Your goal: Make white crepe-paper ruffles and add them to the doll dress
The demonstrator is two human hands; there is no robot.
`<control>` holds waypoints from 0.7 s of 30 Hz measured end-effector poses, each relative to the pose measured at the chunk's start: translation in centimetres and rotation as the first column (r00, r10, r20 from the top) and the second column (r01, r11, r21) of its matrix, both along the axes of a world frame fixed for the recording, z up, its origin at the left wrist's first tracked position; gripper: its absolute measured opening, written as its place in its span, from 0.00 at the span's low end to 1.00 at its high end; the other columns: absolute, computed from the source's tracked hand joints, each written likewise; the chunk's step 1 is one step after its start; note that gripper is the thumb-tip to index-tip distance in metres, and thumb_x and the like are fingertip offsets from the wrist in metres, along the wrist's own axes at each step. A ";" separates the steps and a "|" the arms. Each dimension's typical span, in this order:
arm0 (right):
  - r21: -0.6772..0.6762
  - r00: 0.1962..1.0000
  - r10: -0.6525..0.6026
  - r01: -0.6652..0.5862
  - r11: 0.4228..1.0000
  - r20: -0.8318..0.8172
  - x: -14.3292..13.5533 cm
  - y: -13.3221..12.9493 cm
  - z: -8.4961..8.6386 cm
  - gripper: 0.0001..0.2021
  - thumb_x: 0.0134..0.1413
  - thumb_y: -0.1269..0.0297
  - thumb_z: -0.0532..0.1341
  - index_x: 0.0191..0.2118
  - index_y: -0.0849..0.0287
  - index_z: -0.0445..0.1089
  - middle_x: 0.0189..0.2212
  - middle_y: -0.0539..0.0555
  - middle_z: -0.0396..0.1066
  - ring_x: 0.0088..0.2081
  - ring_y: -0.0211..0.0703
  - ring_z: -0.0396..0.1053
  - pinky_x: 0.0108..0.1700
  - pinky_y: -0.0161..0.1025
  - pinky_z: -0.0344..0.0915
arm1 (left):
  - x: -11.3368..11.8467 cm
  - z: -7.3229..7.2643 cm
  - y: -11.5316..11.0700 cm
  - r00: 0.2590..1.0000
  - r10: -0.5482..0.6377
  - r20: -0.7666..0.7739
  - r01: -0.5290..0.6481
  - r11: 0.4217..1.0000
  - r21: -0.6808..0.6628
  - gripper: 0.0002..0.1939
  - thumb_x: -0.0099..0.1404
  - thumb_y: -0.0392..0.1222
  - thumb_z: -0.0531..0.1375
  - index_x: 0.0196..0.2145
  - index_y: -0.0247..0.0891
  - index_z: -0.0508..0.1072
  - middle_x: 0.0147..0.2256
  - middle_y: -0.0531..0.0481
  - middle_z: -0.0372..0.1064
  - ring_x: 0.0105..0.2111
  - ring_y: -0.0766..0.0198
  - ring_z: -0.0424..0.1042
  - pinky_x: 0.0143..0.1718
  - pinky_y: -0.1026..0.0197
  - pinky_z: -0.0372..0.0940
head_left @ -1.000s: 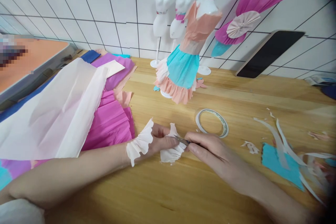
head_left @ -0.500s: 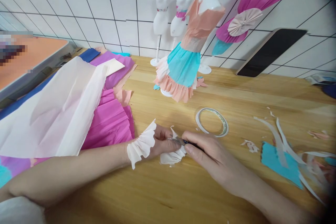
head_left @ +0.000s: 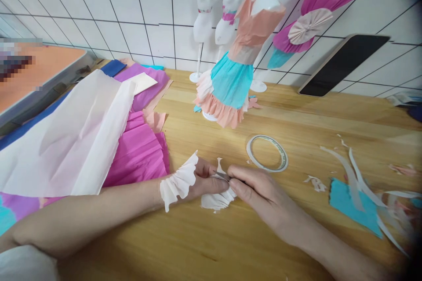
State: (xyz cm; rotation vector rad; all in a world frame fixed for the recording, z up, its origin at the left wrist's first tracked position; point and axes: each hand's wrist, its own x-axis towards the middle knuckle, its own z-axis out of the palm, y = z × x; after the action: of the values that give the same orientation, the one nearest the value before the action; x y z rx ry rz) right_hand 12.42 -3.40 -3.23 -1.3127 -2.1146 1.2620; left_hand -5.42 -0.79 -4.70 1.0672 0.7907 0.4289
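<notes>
My left hand (head_left: 206,181) pinches a strip of white crepe paper, its pleated part (head_left: 219,197) fanning out below the thumb. Another ruffled stretch of white paper (head_left: 180,180) drapes over the wrist; whether it joins the pinched part is hidden. My right hand (head_left: 257,193) is closed round a pair of small scissors (head_left: 223,176). Their metal blades lie against the paper beside the left thumb, and the handles are mostly covered by the fingers. A narrow tip of paper stands up just beyond the blades.
A tape roll (head_left: 267,153) lies beyond my right hand. Behind stand a dressed mannequin (head_left: 232,79) and bare ones (head_left: 202,26). A phone (head_left: 343,66) leans on the wall. Magenta crepe paper (head_left: 138,153) and white sheets (head_left: 66,140) lie left; paper scraps (head_left: 356,206) lie right.
My right hand and the scissors have shifted slightly, the blades now angled a little higher across the paper. My left hand keeps its pinch. The view has moved very slightly.
</notes>
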 end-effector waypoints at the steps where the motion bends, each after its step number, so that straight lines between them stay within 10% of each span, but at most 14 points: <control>1: -0.033 1.000 -0.013 0.012 0.999 -0.028 0.0 0.0 -0.2 0.18 0.64 0.56 0.46 0.23 0.56 0.48 0.21 0.45 0.50 0.24 0.36 0.51 0.26 0.35 0.49 | -0.1 0.1 0.0 1.000 -0.008 0.009 0.008 1.000 -0.006 0.23 0.48 0.58 0.65 0.19 0.33 0.68 0.18 0.54 0.61 0.20 0.70 0.60 0.23 0.66 0.56; 7: -0.092 0.978 -0.174 0.164 0.982 -0.117 0.8 0.9 0.1 0.17 0.62 0.54 0.48 0.26 0.56 0.57 0.23 0.47 0.56 0.26 0.38 0.56 0.27 0.35 0.54 | -0.3 -0.2 0.2 0.996 0.055 0.066 -0.052 0.997 -0.051 0.21 0.49 0.56 0.66 0.25 0.31 0.77 0.22 0.48 0.70 0.23 0.66 0.66 0.26 0.65 0.59; 15: 0.054 0.867 0.052 -0.091 0.994 0.495 4.1 1.8 1.4 0.10 0.56 0.58 0.56 0.32 0.54 0.72 0.26 0.52 0.72 0.29 0.47 0.69 0.29 0.40 0.60 | -0.3 0.9 0.0 0.959 0.191 0.211 -0.141 0.963 -0.231 0.16 0.48 0.48 0.68 0.28 0.30 0.79 0.23 0.48 0.70 0.24 0.67 0.66 0.27 0.65 0.59; 21: 0.118 0.981 -0.153 0.139 0.983 0.121 2.4 1.2 2.6 0.12 0.53 0.63 0.58 0.43 0.58 0.72 0.44 0.61 0.73 0.45 0.54 0.71 0.47 0.52 0.65 | 0.1 1.0 -0.3 0.896 0.335 0.291 -0.253 0.924 -0.286 0.16 0.45 0.44 0.69 0.30 0.30 0.78 0.26 0.47 0.72 0.29 0.64 0.67 0.36 0.63 0.59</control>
State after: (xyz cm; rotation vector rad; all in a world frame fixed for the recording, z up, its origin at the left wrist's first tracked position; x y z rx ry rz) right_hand 14.83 -2.19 -0.64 -1.5076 -2.0960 1.0124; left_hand -5.30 -1.05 -3.68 0.6206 0.6791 0.7350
